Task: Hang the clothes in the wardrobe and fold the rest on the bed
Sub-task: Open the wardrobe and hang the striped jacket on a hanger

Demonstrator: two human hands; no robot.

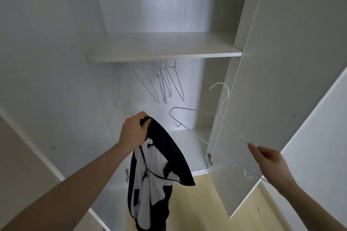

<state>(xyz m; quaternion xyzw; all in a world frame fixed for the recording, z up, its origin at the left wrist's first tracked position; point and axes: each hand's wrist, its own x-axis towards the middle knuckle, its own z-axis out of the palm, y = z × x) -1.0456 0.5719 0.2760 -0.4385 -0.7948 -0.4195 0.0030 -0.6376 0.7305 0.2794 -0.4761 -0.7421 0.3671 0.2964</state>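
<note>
Head view: left hand [133, 133] fingers clenched on dark-white garment [159, 170]; right hand [270, 157] fingers pinching wire hanger [221, 120]; no legible writing.

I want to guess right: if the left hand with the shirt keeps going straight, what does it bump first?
Probably nothing soon. The left hand points into the open wardrobe, below the hangers; its back wall looks first, though depth is unclear.

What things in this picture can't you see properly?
- Head view: the rail holding the empty hangers is hidden behind the shelf.
- The dark and white garment hangs bunched from the left hand, so its type is unclear; its bottom is cut off by the picture's lower edge.
- The wire hanger in the right hand is thin and pale, faint against the wardrobe door.
</note>
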